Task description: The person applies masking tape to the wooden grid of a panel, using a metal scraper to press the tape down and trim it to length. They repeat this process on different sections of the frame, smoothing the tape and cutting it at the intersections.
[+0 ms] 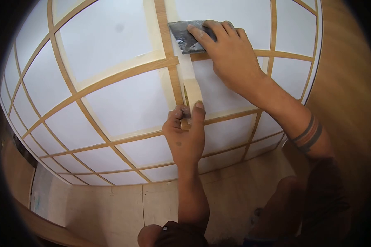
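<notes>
Panels (107,45): white, one faint grey spot at upper left of frame. Strips (162,24): medium wood-brown, laid in a grid pattern. Border tape (153,25): pale cream. Tape roll (194,91), centre: cream. Scraper (184,37), upper centre: black to dark grey, streaked whitish. Right forearm (290,117): dark grey bands. Floor (121,206), lower centre: pale beige. Surface at right (342,70): warm brown. Clothing (181,236), bottom: near-black.

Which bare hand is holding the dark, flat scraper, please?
The right hand, on the dark-banded forearm, holds the dark, flat scraper; the left hand instead grips the cream tape roll.
</notes>
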`<state>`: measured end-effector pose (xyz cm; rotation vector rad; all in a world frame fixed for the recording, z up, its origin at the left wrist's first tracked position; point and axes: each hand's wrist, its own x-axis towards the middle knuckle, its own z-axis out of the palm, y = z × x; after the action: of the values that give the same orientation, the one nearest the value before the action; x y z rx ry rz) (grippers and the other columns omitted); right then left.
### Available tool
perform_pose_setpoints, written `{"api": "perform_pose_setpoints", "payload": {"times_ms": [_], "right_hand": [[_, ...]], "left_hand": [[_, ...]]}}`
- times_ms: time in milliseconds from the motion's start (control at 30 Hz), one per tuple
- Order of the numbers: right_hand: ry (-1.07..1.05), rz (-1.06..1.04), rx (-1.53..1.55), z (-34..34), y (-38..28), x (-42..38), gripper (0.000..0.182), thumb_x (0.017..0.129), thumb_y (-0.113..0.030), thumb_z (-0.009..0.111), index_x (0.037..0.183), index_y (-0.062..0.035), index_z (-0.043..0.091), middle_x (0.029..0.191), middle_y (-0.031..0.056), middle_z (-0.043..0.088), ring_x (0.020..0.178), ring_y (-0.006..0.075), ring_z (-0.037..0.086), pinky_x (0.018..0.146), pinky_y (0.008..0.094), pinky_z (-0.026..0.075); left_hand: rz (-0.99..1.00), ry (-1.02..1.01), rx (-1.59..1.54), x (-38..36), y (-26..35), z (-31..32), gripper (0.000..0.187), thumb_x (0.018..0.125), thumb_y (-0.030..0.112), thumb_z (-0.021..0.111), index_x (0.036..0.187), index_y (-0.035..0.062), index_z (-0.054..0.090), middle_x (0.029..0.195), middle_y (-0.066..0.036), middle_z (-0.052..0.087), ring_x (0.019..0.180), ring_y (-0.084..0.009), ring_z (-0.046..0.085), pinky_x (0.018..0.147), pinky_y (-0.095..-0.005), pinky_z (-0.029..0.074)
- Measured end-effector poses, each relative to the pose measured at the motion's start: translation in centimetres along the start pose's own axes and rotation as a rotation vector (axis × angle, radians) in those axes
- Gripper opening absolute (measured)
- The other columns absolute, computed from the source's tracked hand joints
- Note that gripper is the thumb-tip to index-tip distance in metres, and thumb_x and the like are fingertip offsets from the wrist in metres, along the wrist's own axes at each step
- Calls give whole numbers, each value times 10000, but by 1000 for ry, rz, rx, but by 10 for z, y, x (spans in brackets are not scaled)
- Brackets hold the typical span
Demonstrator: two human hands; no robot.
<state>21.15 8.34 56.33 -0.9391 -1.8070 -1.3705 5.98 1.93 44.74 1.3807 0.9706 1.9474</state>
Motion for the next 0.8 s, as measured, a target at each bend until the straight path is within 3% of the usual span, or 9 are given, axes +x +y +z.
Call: {"api": "perform_pose_setpoints", "payload": {"times_ms": [800], "right_hand": [[78,62,52,-3,-4,3,613,872,47,605,1466,-104,584,1331,173,613,1203,342,588,998,473,449]], "left_hand": [[-2,74,-257,-10,25,-5,343,1012,169,689,740,12,550,726,-17,588,721,-88,504,695,-264,422]]}}
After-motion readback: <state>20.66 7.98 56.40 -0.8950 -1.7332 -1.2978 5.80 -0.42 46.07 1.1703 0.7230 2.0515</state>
